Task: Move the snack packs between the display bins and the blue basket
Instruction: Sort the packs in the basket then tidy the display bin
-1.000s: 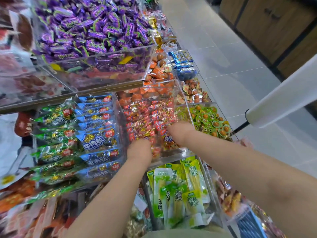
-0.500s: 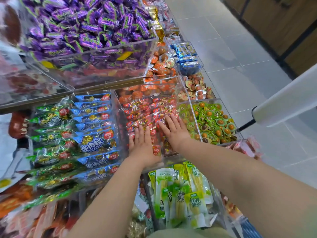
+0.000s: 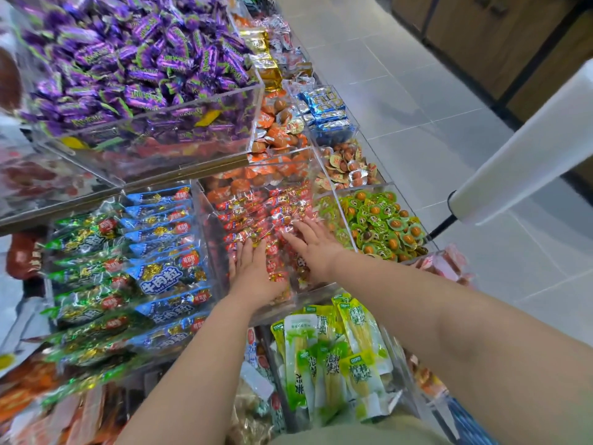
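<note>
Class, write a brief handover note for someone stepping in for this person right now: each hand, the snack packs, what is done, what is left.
Left hand: flat, fingers straight, resting on the red packs in the middle clear bin; it grips nothing.
Right hand: flat on the same packs, just to the right; it grips nothing.
Basket: not clearly in view.
Done: no pack is in hand, and nothing shows any moved.
Left: grip some packs and carry them to the basket.

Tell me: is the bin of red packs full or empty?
Full: red packs pile across the clear bin, wall to wall.
</note>
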`<action>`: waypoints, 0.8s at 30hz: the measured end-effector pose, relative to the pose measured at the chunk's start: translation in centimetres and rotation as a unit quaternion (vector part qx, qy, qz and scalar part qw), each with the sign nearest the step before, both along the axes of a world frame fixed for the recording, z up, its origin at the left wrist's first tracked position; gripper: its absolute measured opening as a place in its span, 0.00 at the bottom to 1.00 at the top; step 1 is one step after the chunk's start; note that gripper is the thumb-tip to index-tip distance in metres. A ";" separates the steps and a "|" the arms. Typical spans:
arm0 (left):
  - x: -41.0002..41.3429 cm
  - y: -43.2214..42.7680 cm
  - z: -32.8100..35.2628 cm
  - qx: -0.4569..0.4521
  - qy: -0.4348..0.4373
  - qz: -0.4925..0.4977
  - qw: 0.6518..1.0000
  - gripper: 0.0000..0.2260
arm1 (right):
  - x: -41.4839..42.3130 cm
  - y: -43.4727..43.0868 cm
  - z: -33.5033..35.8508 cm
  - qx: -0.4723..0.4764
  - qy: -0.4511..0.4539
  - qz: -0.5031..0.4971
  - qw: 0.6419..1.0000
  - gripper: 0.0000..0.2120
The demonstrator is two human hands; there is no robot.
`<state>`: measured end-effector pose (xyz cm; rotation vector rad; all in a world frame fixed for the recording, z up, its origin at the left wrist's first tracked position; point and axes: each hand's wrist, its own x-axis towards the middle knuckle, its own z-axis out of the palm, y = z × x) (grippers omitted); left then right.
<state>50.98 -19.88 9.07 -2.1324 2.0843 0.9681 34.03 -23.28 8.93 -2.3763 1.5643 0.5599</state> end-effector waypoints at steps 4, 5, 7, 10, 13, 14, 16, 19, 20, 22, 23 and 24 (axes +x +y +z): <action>-0.7 2.2 1.5 -0.108 0.102 0.081 0.986 0.31 | -0.7 2.2 2.4 -0.050 -0.159 -0.071 0.983 0.23; -0.9 2.9 1.9 -0.139 0.106 0.083 0.981 0.27 | -0.9 2.9 3.0 -0.049 -0.202 -0.103 0.973 0.19; -1.3 4.3 2.5 -0.189 0.121 0.078 0.971 0.18 | -1.3 4.6 4.0 -0.051 -0.291 -0.163 0.941 0.14; -2.3 6.5 3.4 -0.179 0.206 0.089 0.958 0.10 | -2.1 8.3 4.5 -0.083 -0.448 -0.264 0.850 0.10; -3.7 9.0 4.0 -0.117 0.276 0.093 0.950 0.09 | -3.6 12.5 3.7 -0.082 -0.511 -0.371 0.771 0.07; -4.2 9.9 3.9 -0.082 0.287 0.090 0.950 0.08 | -4.3 14.0 2.9 -0.074 -0.509 -0.398 0.759 0.07; -5.3 11.6 3.3 0.006 0.282 0.083 0.956 0.08 | -5.7 17.2 1.0 -0.050 -0.495 -0.466 0.732 0.05; -6.6 14.4 1.6 0.143 0.220 0.054 0.963 0.06 | -8.0 22.9 -2.4 0.004 -0.461 -0.576 0.675 0.07; -6.9 15.5 0.8 0.186 0.205 0.056 0.959 0.06 | -8.8 25.3 -3.6 0.037 -0.441 -0.609 0.658 0.09; -7.2 17.8 -1.2 0.266 0.194 0.093 0.940 0.05 | -10.1 30.7 -5.7 0.128 -0.410 -0.677 0.598 0.09; -7.3 19.0 -2.3 0.295 0.187 0.115 0.930 0.04 | -10.7 33.7 -6.6 0.170 -0.401 -0.706 0.559 0.09; -7.3 20.1 -3.4 0.316 0.174 0.131 0.923 0.04 | -11.1 36.9 -7.5 0.198 -0.392 -0.730 0.524 0.10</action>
